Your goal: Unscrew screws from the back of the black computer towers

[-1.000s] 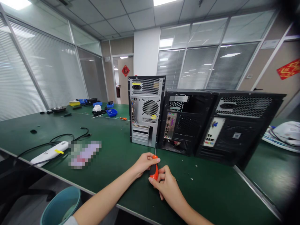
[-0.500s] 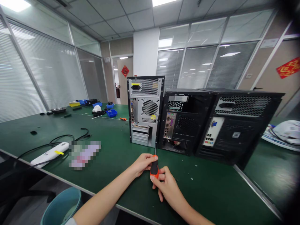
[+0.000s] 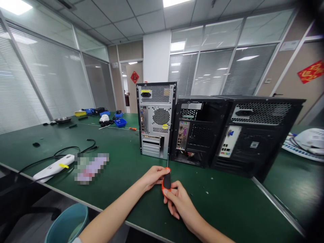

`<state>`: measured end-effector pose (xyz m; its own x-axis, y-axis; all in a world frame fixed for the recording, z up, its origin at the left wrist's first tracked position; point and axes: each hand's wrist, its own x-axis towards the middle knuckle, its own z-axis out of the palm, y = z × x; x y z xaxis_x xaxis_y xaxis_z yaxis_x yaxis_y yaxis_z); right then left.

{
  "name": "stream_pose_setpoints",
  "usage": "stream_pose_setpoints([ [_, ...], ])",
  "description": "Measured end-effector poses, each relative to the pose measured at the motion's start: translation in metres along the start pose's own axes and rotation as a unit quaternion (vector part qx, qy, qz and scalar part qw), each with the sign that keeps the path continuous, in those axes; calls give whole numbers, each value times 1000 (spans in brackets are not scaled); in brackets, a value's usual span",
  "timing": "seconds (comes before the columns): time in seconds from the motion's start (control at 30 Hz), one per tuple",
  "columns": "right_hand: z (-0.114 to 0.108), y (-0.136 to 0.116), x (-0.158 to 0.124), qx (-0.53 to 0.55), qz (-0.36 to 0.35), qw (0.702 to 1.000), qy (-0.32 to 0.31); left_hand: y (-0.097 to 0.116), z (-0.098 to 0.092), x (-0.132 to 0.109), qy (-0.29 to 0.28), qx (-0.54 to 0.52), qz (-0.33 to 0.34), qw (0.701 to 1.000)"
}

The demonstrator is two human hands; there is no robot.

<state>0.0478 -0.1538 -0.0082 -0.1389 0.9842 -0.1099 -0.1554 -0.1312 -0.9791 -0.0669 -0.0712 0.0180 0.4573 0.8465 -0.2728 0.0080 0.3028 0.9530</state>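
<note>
A screwdriver with an orange and black handle points away from me, its shaft reaching the lower right corner of a silver-backed computer tower. My left hand pinches the front end of the handle near the shaft. Around the handle's rear end close the fingers of my right hand. The tip meets the tower's bottom right edge, by a screw spot too small to make out. To the right stand a black computer case with an open slot and a second black case.
On the green table at left lie a white power strip with black cables and a blurred-out item. Blue trays and another screwdriver are farther back. A teal bin stands below the front edge.
The screwdriver handle has turned about its own axis, showing more of its black grip. My right hand's fingers have shifted slightly with it; my left hand stays in place.
</note>
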Motion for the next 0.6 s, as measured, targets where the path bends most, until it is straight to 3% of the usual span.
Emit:
stream_pose_setpoints([
  [0.27,3,-15,-9,45,18,999,-12,3,-2,-2,-23,4,-17,1000],
  [0.6,4,-16,-10,115,52,991,-35,3,-3,-2,-45,-29,-55,997],
])
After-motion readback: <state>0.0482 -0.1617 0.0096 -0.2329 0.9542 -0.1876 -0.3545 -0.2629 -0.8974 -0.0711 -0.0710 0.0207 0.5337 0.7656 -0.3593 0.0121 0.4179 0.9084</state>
